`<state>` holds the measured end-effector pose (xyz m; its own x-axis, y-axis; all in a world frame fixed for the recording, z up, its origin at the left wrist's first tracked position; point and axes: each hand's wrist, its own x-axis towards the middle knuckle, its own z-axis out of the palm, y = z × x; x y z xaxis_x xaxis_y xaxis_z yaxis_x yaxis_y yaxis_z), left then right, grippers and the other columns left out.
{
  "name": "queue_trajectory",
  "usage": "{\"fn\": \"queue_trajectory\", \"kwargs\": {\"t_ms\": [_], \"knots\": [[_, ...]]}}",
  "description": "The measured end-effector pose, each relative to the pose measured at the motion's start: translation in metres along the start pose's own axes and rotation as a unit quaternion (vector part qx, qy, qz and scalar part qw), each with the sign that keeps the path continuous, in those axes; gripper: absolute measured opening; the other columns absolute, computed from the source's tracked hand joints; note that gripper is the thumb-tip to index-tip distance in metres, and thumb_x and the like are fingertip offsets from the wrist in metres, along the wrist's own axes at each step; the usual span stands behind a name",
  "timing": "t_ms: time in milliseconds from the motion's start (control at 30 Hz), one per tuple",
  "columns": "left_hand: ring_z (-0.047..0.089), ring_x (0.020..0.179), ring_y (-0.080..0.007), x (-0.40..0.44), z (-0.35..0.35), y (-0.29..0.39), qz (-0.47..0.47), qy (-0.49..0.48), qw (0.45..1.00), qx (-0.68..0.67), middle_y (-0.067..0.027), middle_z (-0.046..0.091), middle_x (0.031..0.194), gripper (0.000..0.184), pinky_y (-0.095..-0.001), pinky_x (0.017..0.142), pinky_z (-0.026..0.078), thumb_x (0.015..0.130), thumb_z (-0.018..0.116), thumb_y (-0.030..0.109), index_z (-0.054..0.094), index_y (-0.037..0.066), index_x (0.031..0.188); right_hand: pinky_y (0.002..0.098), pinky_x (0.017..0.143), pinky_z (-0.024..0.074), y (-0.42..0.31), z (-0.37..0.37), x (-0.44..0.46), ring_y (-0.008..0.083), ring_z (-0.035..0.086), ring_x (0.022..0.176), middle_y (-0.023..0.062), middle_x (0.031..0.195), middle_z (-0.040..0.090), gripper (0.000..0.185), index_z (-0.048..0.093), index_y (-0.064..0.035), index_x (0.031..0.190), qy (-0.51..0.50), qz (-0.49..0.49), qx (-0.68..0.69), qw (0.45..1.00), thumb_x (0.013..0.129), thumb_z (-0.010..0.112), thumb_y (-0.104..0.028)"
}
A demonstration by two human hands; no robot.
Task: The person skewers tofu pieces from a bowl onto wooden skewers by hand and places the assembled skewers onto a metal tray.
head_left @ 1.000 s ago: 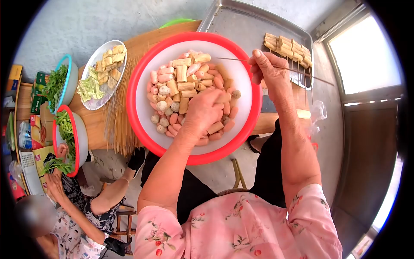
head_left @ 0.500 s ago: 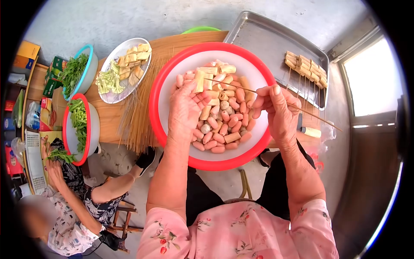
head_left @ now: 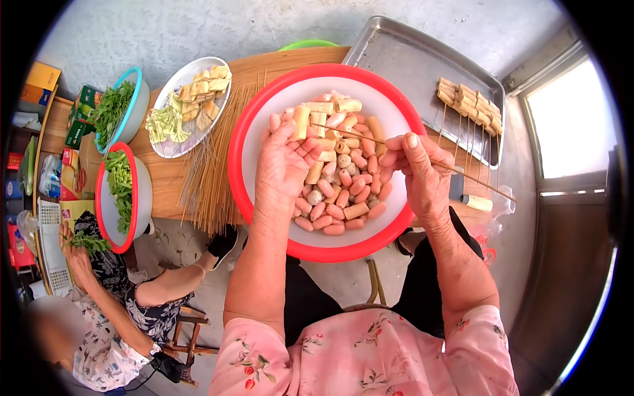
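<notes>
My left hand (head_left: pixel 282 162) pinches a pale tan tube-shaped roll (head_left: pixel 300 123) above a white basin with a red rim (head_left: pixel 267 232). In my right hand (head_left: pixel 422 173) is a thin wooden skewer (head_left: pixel 360 136), gripped between thumb and fingers. Its tip points left, close to the held roll; whether it touches that roll I cannot tell. Beneath both hands the basin holds many small pink sausages (head_left: pixel 335 211), more tan rolls (head_left: pixel 356 210) and a few greyish balls (head_left: pixel 315 197).
A metal tray (head_left: pixel 403 49) at the upper right holds skewered rolls (head_left: pixel 467 105). Loose skewers (head_left: pixel 214 191) lie left of the basin, beside a white plate (head_left: pixel 173 148). Bowls of greens (head_left: pixel 120 178) stand farther left, where another person's hand (head_left: pixel 78 261) holds leaves. A knife handle (head_left: pixel 477 202) lies right.
The held roll has moved slightly left and up, with the left hand. My right hand and the skewer have shifted slightly left. The other person's hands have moved with the leaves.
</notes>
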<state>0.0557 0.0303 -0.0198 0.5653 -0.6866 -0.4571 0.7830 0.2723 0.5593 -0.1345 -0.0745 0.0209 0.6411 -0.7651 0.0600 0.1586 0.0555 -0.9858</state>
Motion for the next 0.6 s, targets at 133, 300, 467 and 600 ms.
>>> {"fn": "queue_trajectory", "kwargs": {"t_ms": [133,300,467,600], "knots": [[0.06,0.069,-0.0172,0.0008,-0.0004,-0.0003,0.003,-0.012,1.0,0.001,-0.0073,0.06,0.081,0.022,-0.034,0.066,0.054,0.086,0.059,0.017,0.051,0.011,0.106,0.0283,0.055,0.0495,-0.0023,0.0041,-0.0032,0.0185,0.059,0.056,0.0126,0.072,0.061,0.036,0.06,0.0065,0.091,0.015,0.02,0.018,1.0,0.095,0.047,-0.026],[0.06,0.071,-0.0168,0.0015,-0.0017,0.0015,-0.006,-0.003,1.0,-0.003,-0.0067,0.06,0.081,0.022,-0.0337,0.066,0.053,0.086,0.06,0.018,0.052,0.012,0.106,0.0281,0.053,0.0495,0.0031,0.0002,-0.0034,0.0187,0.059,0.056,0.0126,0.073,0.061,0.036,0.06,0.006,0.091,0.021,-0.009,0.001,1.0,0.095,0.048,-0.027],[0.06,0.07,-0.0168,0.0,-0.0011,0.0008,-0.003,-0.001,1.0,-0.009,-0.0071,0.06,0.082,0.022,-0.0337,0.065,0.053,0.086,0.06,0.018,0.052,0.011,0.105,0.028,0.052,0.0495,0.0025,0.0009,-0.0031,0.0189,0.059,0.056,0.0127,0.073,0.061,0.035,0.059,0.0058,0.092,0.008,0.007,0.01,1.0,0.095,0.047,-0.027],[0.06,0.068,-0.017,0.0024,-0.0048,0.001,-0.005,-0.015,1.0,0.003,-0.0078,0.06,0.083,0.023,-0.0336,0.064,0.054,0.085,0.061,0.016,0.052,0.011,0.105,0.0278,0.052,0.0497,0.0014,0.0004,-0.0022,0.0188,0.059,0.056,0.0126,0.073,0.061,0.035,0.059,0.0057,0.092,0.011,0.02,0.009,1.0,0.095,0.047,-0.027]]}}
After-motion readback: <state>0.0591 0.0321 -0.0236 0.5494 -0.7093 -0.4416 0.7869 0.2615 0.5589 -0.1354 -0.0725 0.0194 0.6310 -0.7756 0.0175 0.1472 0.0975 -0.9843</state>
